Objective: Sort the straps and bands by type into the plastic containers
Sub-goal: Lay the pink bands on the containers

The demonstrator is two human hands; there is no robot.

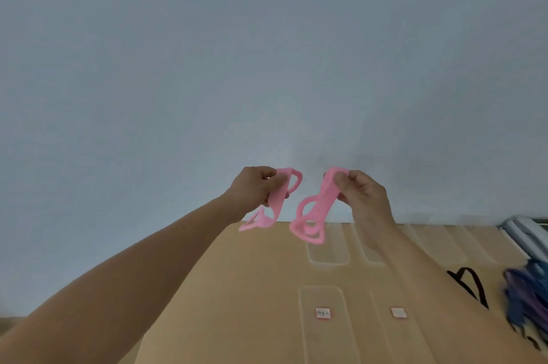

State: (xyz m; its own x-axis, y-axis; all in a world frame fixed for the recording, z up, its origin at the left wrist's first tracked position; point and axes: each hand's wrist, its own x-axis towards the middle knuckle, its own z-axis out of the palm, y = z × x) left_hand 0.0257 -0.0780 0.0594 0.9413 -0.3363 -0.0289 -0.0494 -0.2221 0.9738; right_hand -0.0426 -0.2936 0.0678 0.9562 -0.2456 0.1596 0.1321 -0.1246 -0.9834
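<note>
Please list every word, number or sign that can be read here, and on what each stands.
Red-edged label on a clear container: dark marks, too blurred to read.
Paler label on the next container: too blurred to read.
Pink straps: no text visible.

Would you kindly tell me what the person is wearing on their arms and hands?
Nothing that shows: the left hand and right hand are bare, without gloves, rings or watch, and the left forearm and right forearm are uncovered, no sleeve in view.
</note>
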